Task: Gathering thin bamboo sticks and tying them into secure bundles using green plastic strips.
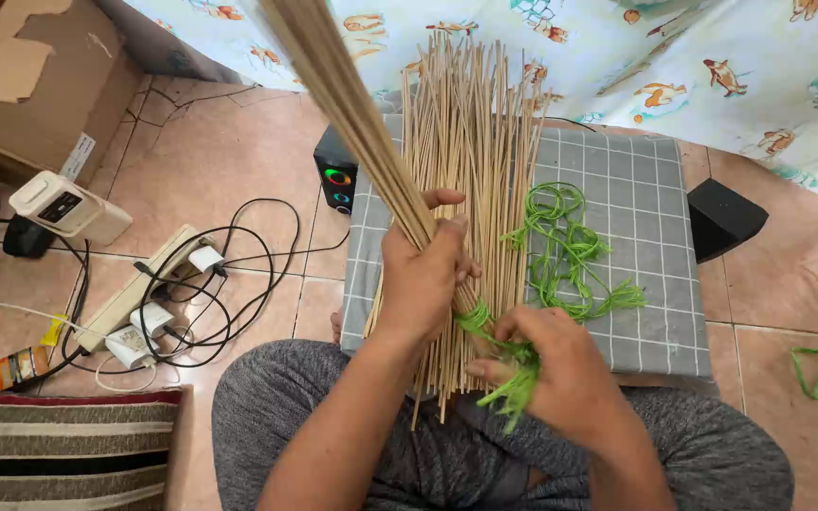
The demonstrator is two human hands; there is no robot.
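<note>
My left hand [425,270] grips a bundle of thin bamboo sticks [333,85] that rises blurred toward the upper left. Under it a larger heap of loose sticks [471,142] lies fanned out on a grey checked cushion [646,237]. My right hand [556,374] pinches a green plastic string [508,378], which runs to the base of the held bundle beside my left hand. More of the green string lies tangled [570,251] on the cushion to the right. My knees in grey trousers [267,397] are just below both hands.
A power strip with plugs and black cables [158,289] lies on the tiled floor at left, with a white device [68,208] and a cardboard box [40,85] behind. A small black speaker [336,170] stands by the cushion. A striped pillow [59,445] is lower left; patterned cloth [712,66] hangs behind.
</note>
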